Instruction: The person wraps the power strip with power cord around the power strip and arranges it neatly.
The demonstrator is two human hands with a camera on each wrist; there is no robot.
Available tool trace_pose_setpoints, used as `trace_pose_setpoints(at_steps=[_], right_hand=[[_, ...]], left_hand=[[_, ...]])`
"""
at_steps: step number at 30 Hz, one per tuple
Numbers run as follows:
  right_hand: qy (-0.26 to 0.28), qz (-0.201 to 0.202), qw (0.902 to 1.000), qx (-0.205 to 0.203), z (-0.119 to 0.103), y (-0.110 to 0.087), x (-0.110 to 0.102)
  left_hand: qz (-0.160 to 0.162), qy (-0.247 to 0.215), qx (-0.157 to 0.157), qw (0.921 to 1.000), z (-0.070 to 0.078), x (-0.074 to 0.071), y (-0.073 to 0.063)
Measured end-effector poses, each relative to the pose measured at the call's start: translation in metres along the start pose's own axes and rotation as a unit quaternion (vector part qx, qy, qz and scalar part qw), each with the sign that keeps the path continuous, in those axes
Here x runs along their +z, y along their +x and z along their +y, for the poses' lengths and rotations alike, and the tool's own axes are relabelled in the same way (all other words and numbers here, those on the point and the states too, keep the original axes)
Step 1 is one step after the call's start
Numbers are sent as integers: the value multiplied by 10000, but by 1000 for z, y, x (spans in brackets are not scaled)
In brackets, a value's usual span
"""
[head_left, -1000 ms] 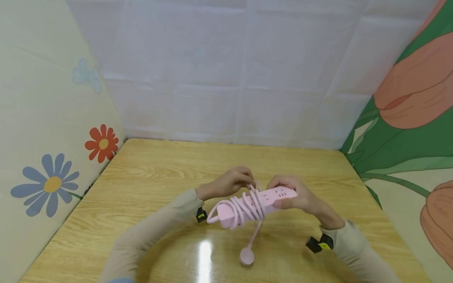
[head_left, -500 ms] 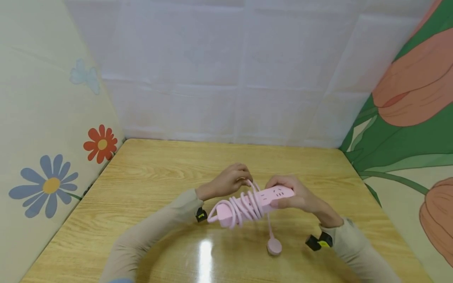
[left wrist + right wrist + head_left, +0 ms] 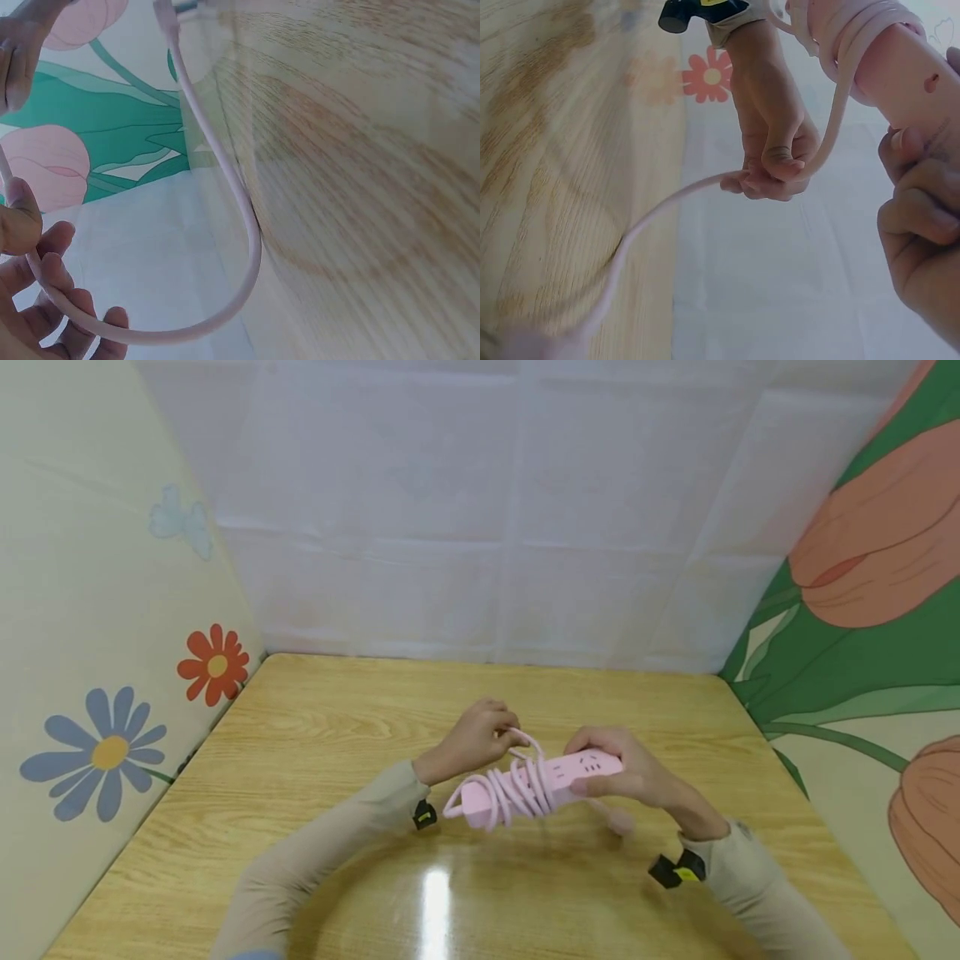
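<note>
My right hand (image 3: 633, 768) grips the right end of a pink power strip (image 3: 564, 770), thumb across its near side, and holds it tilted above the table. A pink cord (image 3: 517, 793) is wound several times around the strip's left half. With thumb and fingers, my left hand (image 3: 476, 737) pinches a stretch of that cord just beyond the strip. In the left wrist view the cord (image 3: 244, 202) runs from those fingers in a wide curve. Its round plug (image 3: 619, 822) dangles, blurred, below my right hand. The right wrist view shows part of the strip's underside (image 3: 900, 82).
The wooden table (image 3: 360, 710) spreads below both hands. A white sheet (image 3: 465, 527) hangs behind its far edge. Flower-patterned panels stand at the left (image 3: 90, 568) and right (image 3: 840, 693). Both wrists wear small black cameras, one on the right wrist (image 3: 675, 870).
My left hand has moved slightly left and away, drawing the cord into a larger loop. The plug has swung from below the strip to the right and farther back. My right hand keeps its grip.
</note>
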State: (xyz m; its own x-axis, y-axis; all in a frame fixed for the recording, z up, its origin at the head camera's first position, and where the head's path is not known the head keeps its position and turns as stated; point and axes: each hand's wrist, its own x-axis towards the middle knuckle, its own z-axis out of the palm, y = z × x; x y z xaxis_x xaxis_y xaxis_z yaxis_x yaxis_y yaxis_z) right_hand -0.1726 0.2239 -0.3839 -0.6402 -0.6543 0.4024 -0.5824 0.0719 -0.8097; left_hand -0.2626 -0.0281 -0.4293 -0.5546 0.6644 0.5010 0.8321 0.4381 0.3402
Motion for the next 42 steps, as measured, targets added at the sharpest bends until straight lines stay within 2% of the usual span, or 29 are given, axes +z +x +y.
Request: trace_pose_setpoints(at_steps=[5, 14, 20, 32, 37, 42], right_hand=[[-244, -47, 9997, 77, 4, -1, 2], [-297, -42, 9993, 217, 9, -4, 1], [-412, 17, 9986, 333, 10, -5, 2], [-864, 316, 9932, 710, 9, -4, 5], [-1106, 407, 9873, 1068, 13, -5, 4], [-1662, 616, 9758, 1282, 19, -6, 4]], left_hand=[[13, 6, -6, 10000, -3, 2, -2], [-199, -368, -464, 9980, 0, 1, -3], [-433, -446, -496, 9968, 1, 0, -5], [-491, -307, -593, 9966, 2, -1, -4], [-543, -476, -820, 9940, 8, -5, -2], [-499, -510, -968, 9927, 14, -10, 1]])
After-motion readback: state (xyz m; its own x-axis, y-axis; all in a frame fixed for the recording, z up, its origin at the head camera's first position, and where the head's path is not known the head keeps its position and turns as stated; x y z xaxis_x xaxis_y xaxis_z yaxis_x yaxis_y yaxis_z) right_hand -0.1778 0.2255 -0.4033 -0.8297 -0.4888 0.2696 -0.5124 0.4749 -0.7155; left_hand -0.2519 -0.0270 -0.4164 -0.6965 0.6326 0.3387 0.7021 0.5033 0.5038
